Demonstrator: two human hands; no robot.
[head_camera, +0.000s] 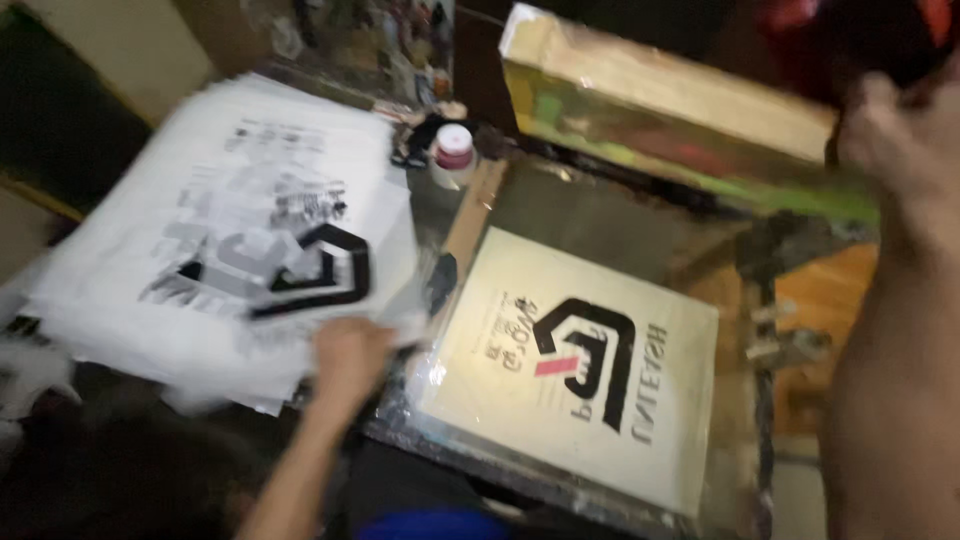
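My left hand (350, 355) is at the near edge of a blurred white printed sheet (262, 235) that lies on top of a stack of similar sheets, with its fingers curled on that edge. At the upper right, my right hand (892, 128) grips the end of a wooden printing screen frame (660, 95) and holds it tilted up. Under the raised frame, a cream sheet (575, 375) with a black emblem and a small red mark lies flat on the print bed (530, 200).
A small jar with a pink lid (453, 150) stands between the stack and the print bed. Ink-stained clutter fills the back. A metal hinge bracket (785, 335) and a wooden surface (830, 300) lie right of the bed.
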